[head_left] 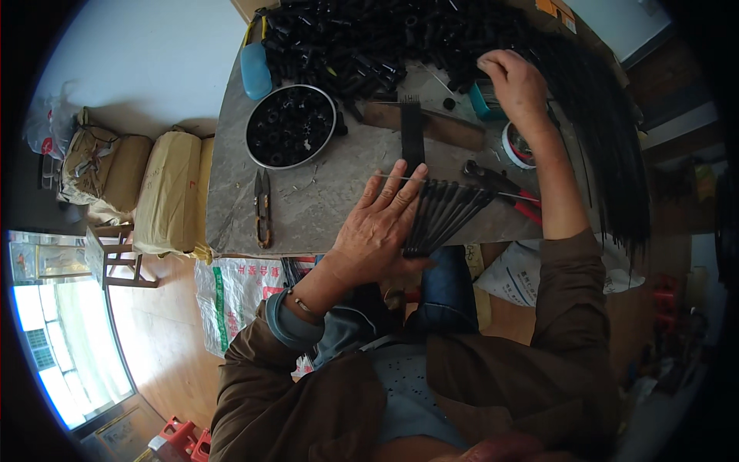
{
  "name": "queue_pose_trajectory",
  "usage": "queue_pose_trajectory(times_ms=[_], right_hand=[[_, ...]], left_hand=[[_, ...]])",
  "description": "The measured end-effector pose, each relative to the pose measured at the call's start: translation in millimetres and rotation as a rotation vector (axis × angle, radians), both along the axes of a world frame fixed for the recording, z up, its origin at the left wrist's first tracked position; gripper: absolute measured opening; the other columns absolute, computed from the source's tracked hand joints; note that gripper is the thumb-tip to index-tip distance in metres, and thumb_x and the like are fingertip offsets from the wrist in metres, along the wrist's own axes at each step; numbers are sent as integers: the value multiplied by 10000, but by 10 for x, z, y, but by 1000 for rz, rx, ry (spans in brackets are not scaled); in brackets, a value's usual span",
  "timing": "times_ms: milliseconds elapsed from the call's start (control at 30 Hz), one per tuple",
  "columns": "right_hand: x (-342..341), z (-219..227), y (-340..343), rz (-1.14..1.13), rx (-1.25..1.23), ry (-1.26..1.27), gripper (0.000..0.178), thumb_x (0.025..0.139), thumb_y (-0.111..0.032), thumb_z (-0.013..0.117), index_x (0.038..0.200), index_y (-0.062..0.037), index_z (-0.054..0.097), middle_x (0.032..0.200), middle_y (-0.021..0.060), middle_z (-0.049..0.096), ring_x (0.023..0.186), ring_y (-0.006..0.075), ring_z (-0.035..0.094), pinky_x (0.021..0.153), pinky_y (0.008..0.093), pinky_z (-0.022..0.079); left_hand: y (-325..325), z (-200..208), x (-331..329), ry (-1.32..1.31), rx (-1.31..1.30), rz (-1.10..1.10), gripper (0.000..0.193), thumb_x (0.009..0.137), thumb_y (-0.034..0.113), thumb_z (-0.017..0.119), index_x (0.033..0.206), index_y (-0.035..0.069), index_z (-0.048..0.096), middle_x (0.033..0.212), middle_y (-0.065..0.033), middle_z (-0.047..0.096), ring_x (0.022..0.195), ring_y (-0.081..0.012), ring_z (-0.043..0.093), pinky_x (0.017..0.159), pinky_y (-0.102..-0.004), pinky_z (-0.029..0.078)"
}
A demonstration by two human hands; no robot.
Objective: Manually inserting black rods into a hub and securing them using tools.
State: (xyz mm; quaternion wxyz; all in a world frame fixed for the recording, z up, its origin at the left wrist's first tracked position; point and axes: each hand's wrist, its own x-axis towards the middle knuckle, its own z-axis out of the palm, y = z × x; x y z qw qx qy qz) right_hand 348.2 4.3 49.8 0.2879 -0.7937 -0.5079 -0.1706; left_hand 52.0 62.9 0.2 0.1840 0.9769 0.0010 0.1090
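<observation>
My left hand (377,231) lies with its fingers stretched out at the table's near edge, against the left side of a fan of thin black sticks (454,208). Its thumb reaches past the sticks' near ends. A thin metal wire (500,192) runs from under the fingertips across the sticks' far ends. Beyond the fingers, a flat black strip (412,138) with comb-like teeth at its far end lies over a wooden bar (454,128). My right hand (517,85) is raised above a small teal box (485,102), its fingers pinched together; what they hold is hidden.
A heap of black tubular parts (339,42) covers the table's far side. A round bowl (252,138) holds small black parts. Thread snips (263,209), red-handled pliers (527,208), a round tin (514,146) and a blue case (255,71) lie around. Long black strands (616,154) hang over the right edge.
</observation>
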Motion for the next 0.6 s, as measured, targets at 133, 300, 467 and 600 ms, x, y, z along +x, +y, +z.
queue_pose_trajectory(times_ms=[133, 300, 467, 600], right_hand=[[282, -38, -298, -131, -330, 145, 148, 861, -161, 605, 941, -48, 658, 927, 71, 651, 877, 234, 632, 759, 338, 480], [334, -85, -358, -72, -385, 66, 146, 841, -156, 611, 934, -46, 635, 877, 86, 599, 827, 261, 603, 746, 359, 464], [397, -110, -362, -73, -261, -19, 101, 850, -150, 598, 894, -59, 605, 871, 79, 588, 850, 270, 598, 744, 367, 459], [357, -150, -333, -53, -368, -9, 83, 852, -140, 592, 876, -61, 600, 880, 67, 588, 861, 263, 600, 735, 360, 462]], left_hand=[[-27, -12, -91, -24, -34, -6, 940, 654, 542, 724, 1365, 12, 412, 1520, -175, 218, 1418, -362, 174, 1137, -507, 164], [-61, 26, -111, 53, -30, -3, 1030, 597, 537, 743, 1421, 65, 343, 1539, -127, 204, 1439, -313, 134, 1166, -455, 112], [-56, 35, -92, 43, -53, -9, 940, 650, 514, 728, 1397, 58, 384, 1534, -132, 208, 1426, -341, 160, 1156, -481, 142], [-49, 19, -105, 52, -60, -16, 952, 654, 520, 726, 1406, 58, 370, 1539, -131, 192, 1427, -341, 151, 1157, -481, 139]])
